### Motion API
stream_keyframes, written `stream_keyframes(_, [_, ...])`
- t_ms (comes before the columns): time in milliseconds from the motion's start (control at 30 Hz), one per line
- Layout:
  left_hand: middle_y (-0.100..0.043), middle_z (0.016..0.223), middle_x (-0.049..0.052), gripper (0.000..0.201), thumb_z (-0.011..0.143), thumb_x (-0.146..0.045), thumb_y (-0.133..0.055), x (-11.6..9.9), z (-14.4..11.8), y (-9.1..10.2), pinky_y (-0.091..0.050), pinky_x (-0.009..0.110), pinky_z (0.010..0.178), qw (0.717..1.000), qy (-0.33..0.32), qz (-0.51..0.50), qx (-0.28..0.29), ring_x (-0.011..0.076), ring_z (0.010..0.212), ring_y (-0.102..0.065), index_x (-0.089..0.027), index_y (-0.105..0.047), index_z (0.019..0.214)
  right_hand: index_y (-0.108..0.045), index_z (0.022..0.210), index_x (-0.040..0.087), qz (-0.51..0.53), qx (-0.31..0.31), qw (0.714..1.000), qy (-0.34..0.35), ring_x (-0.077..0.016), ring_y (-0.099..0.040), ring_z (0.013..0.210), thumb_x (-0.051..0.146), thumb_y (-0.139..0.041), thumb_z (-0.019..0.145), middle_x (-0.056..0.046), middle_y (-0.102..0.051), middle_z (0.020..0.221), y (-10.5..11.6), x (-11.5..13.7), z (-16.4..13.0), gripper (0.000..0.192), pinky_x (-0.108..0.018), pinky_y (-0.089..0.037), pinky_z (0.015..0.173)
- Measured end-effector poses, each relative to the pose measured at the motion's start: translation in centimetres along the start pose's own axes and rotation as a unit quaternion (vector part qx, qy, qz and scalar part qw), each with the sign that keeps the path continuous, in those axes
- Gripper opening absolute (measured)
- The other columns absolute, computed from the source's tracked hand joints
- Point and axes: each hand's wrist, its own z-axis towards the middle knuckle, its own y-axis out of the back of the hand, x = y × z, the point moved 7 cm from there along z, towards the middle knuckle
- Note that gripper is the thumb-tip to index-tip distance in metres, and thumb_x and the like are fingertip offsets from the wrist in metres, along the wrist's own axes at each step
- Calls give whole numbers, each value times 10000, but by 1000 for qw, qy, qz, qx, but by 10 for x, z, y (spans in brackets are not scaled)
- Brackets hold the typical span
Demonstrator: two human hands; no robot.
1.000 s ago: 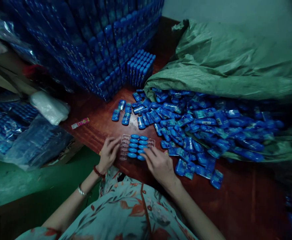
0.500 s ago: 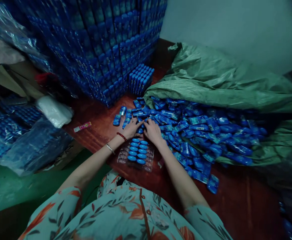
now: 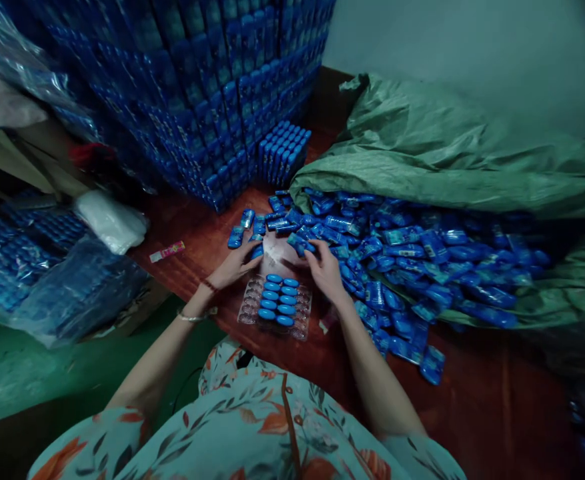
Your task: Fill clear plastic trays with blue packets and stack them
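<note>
The clear tray (image 3: 275,308) lay on the table (image 3: 492,400) right in front of the person, its long side running left to right, with two short rows of blue capsule-shaped pieces (image 3: 278,300) seated in its middle pockets and the outer pockets bare. Both hands were just beyond the tray's far edge, at the near fringe of the loose heap of blue packets (image 3: 397,260). The left hand (image 3: 235,265) was curled round a blue packet at its fingertips, and the right hand (image 3: 326,267) pinched another packet (image 3: 299,244). The right hand sat slightly nearer the heap, which spilled rightward out of a green sack (image 3: 452,147). Stacked blue boxes (image 3: 197,87) rose behind.
</note>
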Motion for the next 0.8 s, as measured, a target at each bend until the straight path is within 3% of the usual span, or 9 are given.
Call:
stream_keyframes(67, [-625, 1136, 100, 471, 899, -448, -381, 5, -32, 13, -451, 342, 929, 995, 68, -49, -48, 203, 1021, -596, -117, -509, 1210, -484, 1131, 191, 140, 4, 988, -67, -165, -639, 747, 357, -466, 878, -55, -635, 974, 23, -9, -30, 304, -312, -525, 685])
stream_keyframes(167, [-672, 983, 74, 435, 894, -472, -404, 6, -88, 21, -521, 309, 793, 977, 147, -116, -107, 182, 847, -646, -128, -559, 1109, -532, 1075, 213, 196, 104, 966, -136, -161, -644, 662, 372, -531, 851, -13, -658, 817, 40, -6, -84, 274, -307, -537, 636])
stream_keyframes(233, [-682, 932, 62, 365, 866, -451, -486, -1, -121, 20, -537, 297, 735, 971, 164, -114, -133, 182, 795, -656, -154, -587, 1053, -584, 1013, 218, 158, 130, 971, -120, -174, -646, 762, 364, -560, 839, -23, -665, 858, 43, 7, -112, 228, -315, -537, 691])
stream_keyframes(333, [-682, 921, 49, 228, 846, -368, -559, -25, -153, 10, -536, 306, 771, 979, 126, -52, -153, 185, 837, -651, -196, -624, 980, -601, 1017, 222, 80, 99, 991, -48, -185, -618, 906, 300, -536, 865, -46, -653, 966, 32, 30, -136, 182, -331, -519, 795])
stream_keyframes(433, [-661, 971, 62, 190, 880, -274, -516, -51, -161, -13, -531, 294, 800, 993, 43, -2, -112, 175, 896, -637, -220, -617, 1033, -571, 1126, 205, -17, 83, 995, 53, -186, -599, 940, 169, -433, 900, -81, -632, 1005, 7, 51, -146, 267, -334, -506, 831])
stream_keyframes(567, [-622, 1072, 93, 296, 912, -200, -432, -65, -151, -38, -532, 262, 786, 996, -47, 76, -29, 166, 939, -623, -235, -550, 1182, -584, 1141, 173, -198, 113, 960, 163, -197, -597, 882, 48, -323, 877, -105, -634, 968, -16, 68, -151, 392, -332, -505, 776])
stream_keyframes(700, [-615, 1084, 100, 355, 912, -153, -394, -73, -141, -49, -534, 270, 793, 983, -118, 135, 36, 166, 940, -616, -224, -494, 1245, -580, 1129, 143, -275, 158, 931, 179, -206, -586, 852, 39, -360, 858, -104, -630, 954, -17, 78, -147, 365, -334, -492, 756])
stream_keyframes(800, [-614, 1058, 108, 362, 907, -132, -378, -79, -139, -52, -538, 271, 781, 975, -147, 157, 51, 167, 917, -614, -192, -474, 1251, -570, 1120, 139, -300, 196, 918, 172, -204, -577, 856, 39, -432, 832, -93, -619, 940, -18, 85, -142, 335, -331, -470, 780])
